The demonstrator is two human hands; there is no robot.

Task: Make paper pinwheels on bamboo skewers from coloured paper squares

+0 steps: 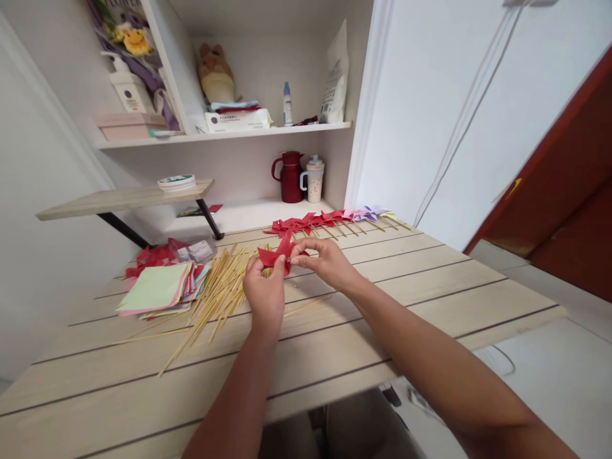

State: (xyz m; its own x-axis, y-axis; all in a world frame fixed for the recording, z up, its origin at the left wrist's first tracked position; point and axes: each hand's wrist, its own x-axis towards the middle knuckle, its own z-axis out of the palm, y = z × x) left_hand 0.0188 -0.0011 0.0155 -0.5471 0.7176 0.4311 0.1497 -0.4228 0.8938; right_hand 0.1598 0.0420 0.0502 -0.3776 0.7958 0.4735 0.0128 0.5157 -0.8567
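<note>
Red paper pinwheel (280, 253) between both hands' fingers (292, 254); shelf labels unreadable.

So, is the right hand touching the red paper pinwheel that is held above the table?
Touching. The head view shows the right hand with its fingertips pinching the red paper pinwheel at its centre; no gap shows.

Home nook: toy-laden shelf (224, 135), jug (288, 176)

1 head-worn camera looks forward and down, close over the wooden table (430, 280), facing wall shelves (229, 135).
</note>
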